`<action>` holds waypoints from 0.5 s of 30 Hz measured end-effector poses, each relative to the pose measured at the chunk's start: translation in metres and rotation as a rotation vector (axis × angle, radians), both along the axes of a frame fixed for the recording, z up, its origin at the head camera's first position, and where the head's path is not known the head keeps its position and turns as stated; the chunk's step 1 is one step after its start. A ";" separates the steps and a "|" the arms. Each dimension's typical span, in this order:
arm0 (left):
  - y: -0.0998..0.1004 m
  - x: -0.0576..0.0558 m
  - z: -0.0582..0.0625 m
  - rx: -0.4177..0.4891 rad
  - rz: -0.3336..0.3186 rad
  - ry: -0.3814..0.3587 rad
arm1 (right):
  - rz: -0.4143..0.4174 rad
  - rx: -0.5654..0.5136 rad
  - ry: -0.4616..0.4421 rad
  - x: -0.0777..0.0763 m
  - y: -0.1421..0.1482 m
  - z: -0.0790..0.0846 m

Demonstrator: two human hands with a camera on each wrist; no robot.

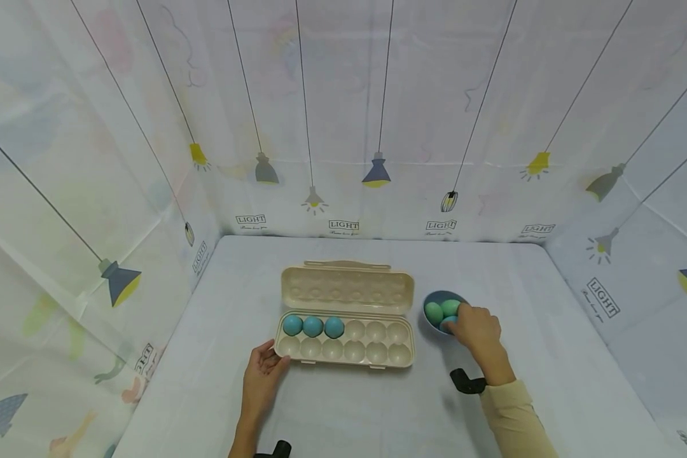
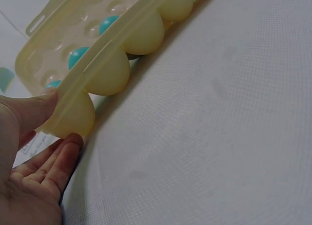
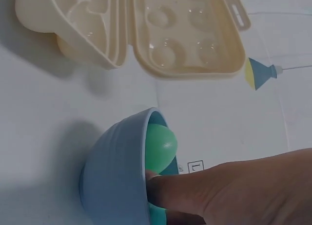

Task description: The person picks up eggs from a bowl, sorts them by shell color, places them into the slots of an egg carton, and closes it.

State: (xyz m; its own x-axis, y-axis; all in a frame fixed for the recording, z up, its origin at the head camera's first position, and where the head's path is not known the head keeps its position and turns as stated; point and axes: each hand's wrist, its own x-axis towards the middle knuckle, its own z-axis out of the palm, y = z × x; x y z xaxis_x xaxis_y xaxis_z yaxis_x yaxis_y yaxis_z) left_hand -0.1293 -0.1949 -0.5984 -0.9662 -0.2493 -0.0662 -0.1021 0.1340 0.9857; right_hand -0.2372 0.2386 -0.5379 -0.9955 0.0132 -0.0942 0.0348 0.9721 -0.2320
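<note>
A cream egg carton (image 1: pixel 353 352) lies with its lid raised at the back. Three blue toy eggs (image 1: pixel 313 326) fill the left cups of its rear row. My left hand (image 1: pixel 261 378) holds the carton's front left corner, thumb (image 2: pixel 36 108) on the rim and fingers below. To the right, my right hand (image 1: pixel 478 331) reaches into a blue-grey bowl (image 3: pixel 117 171). There a blue egg (image 3: pixel 157 216) sits between its thumb and a finger, most of the grip hidden by the bowl wall. Two green eggs (image 1: pixel 434 313) are in the bowl too.
A white cloth (image 1: pixel 355 413) covers the table. Behind it and at both sides hang white sheets printed with lamps (image 1: pixel 376 172). Black camera straps (image 1: pixel 467 381) sit on the wrists. The bowl stands just right of the carton.
</note>
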 end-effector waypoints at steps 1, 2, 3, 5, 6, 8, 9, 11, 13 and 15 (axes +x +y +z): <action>0.000 0.000 -0.001 0.001 0.000 0.001 | 0.004 -0.004 -0.002 0.001 0.000 0.001; 0.000 -0.001 -0.002 0.004 -0.001 0.005 | 0.004 -0.010 -0.002 0.001 0.000 0.001; -0.001 -0.001 -0.004 0.008 0.000 0.006 | 0.005 -0.012 0.000 0.001 0.001 0.001; -0.001 -0.002 -0.006 0.010 0.003 0.002 | 0.004 -0.015 0.003 0.000 0.001 0.001; -0.001 -0.002 -0.006 0.011 0.004 -0.001 | 0.001 -0.015 0.004 0.000 0.000 0.001; -0.001 -0.002 -0.005 0.003 0.004 -0.004 | -0.005 -0.013 0.003 0.000 0.001 0.000; -0.001 -0.001 -0.004 -0.003 0.003 -0.006 | -0.007 -0.013 0.004 0.000 0.001 -0.001; -0.001 -0.001 -0.004 -0.012 0.002 -0.010 | -0.015 -0.018 0.002 0.000 0.001 -0.002; -0.001 -0.001 -0.004 -0.018 0.001 -0.009 | -0.020 -0.030 -0.002 0.000 0.001 -0.003; -0.001 -0.002 -0.006 -0.012 0.003 -0.006 | -0.023 -0.040 -0.006 0.000 0.002 -0.003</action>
State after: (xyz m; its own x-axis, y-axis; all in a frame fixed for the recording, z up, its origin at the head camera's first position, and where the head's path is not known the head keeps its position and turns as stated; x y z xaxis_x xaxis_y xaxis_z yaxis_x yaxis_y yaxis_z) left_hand -0.1312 -0.1955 -0.6039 -0.9649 -0.2534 -0.0691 -0.1086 0.1455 0.9834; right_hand -0.2374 0.2403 -0.5409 -0.9943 0.0318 -0.1016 0.0583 0.9611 -0.2700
